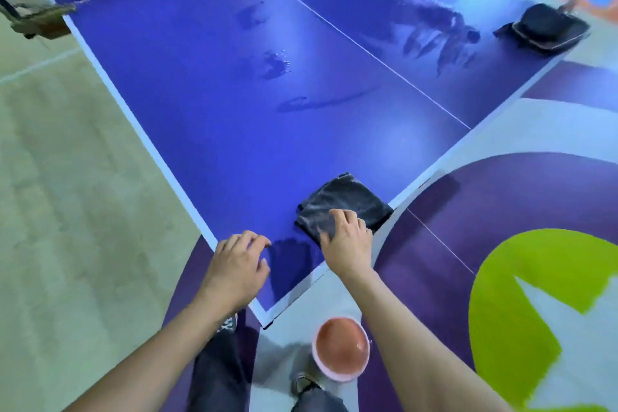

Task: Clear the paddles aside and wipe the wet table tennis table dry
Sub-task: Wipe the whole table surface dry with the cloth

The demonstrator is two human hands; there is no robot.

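- Two bare hands meet at the near corner of the blue table tennis table [207, 130] in the head view. The right hand [347, 244] lies on the dark grey folded cloth [347, 201], fingers bent over its near-left edge and the thumb pinching it. The left hand [234, 267] rests just beside, fingers loosely curled, fingertips on the bare top, holding nothing.
- The cloth lies flat against the edge running off to the right, close to that corner, so the right hand is better placed to push it.
- The wet lies ahead of the cloth: a damp patch [291, 261] between the hands, a long smear [321, 102] and a small puddle [277, 65] toward the middle, and broad streaks [434, 30] beyond the white centre line [351, 37].
- The dark stacked paddles [541, 22] sit at the far end of that right edge, well apart from the cloth, and look already cleared.
- Below the corner, a pink round bowl [341, 348] stands on the purple, grey and green floor [501, 197].
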